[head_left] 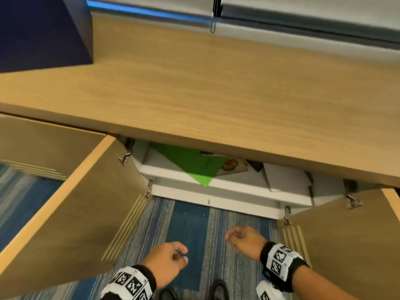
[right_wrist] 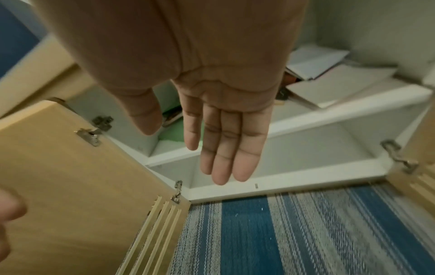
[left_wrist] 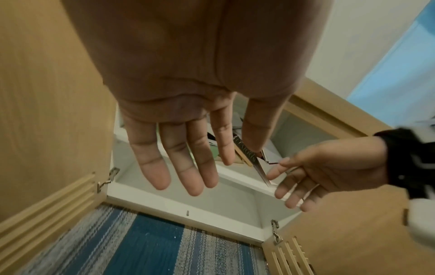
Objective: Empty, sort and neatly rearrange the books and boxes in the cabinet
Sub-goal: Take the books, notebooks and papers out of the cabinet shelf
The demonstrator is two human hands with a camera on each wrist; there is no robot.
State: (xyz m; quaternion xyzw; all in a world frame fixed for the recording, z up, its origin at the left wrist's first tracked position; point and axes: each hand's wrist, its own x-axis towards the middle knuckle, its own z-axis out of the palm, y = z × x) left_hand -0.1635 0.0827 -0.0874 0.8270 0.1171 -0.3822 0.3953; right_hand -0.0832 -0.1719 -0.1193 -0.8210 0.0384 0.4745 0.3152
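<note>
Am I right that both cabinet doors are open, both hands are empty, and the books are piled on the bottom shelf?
Not quite: the books lie on the upper shelf, and the bottom shelf is bare, as the right wrist view shows. Both doors are open, and the left hand and right hand hold nothing.

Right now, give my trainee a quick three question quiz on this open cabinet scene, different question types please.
1. True or false: the left hand is gripping a book.
2. Which shelf holds the green folder? A upper, B bottom, C countertop.
3. Fill in: both cabinet doors stand ____.

Key:
1. False; both the left hand and the right hand hold nothing, fingers relaxed.
2. A; the folder lies on the upper shelf among books and white boxes.
3. Open.
</note>
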